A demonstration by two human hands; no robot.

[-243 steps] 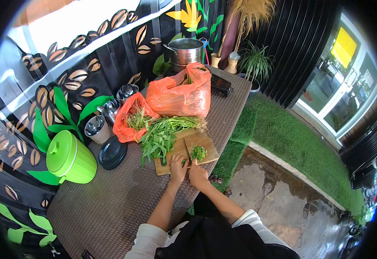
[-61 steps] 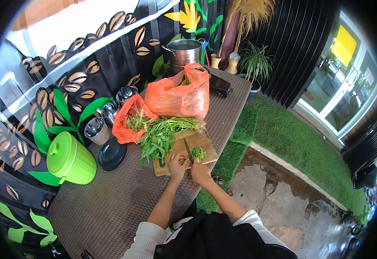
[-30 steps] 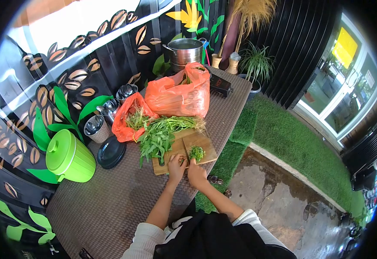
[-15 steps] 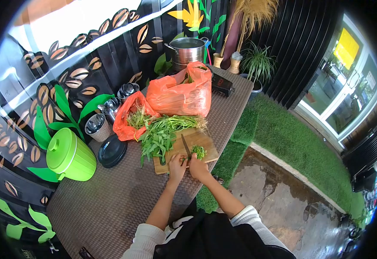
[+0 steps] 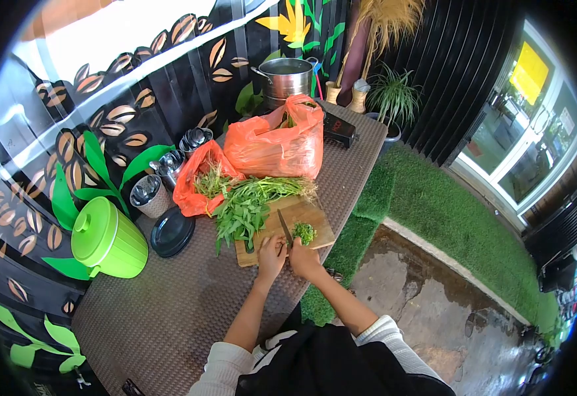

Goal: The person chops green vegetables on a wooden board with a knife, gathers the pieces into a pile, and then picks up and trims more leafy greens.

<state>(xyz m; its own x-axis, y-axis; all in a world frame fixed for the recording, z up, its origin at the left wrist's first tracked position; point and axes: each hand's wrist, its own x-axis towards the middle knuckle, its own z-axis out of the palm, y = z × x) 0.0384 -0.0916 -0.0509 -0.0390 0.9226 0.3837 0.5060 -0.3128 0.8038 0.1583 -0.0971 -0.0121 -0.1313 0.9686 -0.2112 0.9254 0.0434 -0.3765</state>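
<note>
My right hand (image 5: 304, 257) is closed round the handle of a knife (image 5: 284, 224), whose dark blade points away from me over a wooden cutting board (image 5: 295, 210). Close beside the blade, my left hand (image 5: 272, 254) has its fingers curled down at the board's near edge. A bit of green shows at its fingertips, too small to make out fully. To the right of the blade lies a small heap of chopped greens (image 5: 304, 232). A bunch of leafy green stems (image 5: 245, 210) rests across the board's far left side, roots pointing right.
Behind the greens stand a large orange plastic bag (image 5: 275, 148) and a smaller orange bag (image 5: 199, 178) with root trimmings. Black plates (image 5: 172, 231), a green lidded jug (image 5: 109, 237) and cutlery holders (image 5: 150, 196) are on the left. A steel pot (image 5: 288, 78) stands at the far end.
Both hands stay at nearly the same place on the board. The knife and right hand have shifted very slightly; the greens and bags look the same.
</note>
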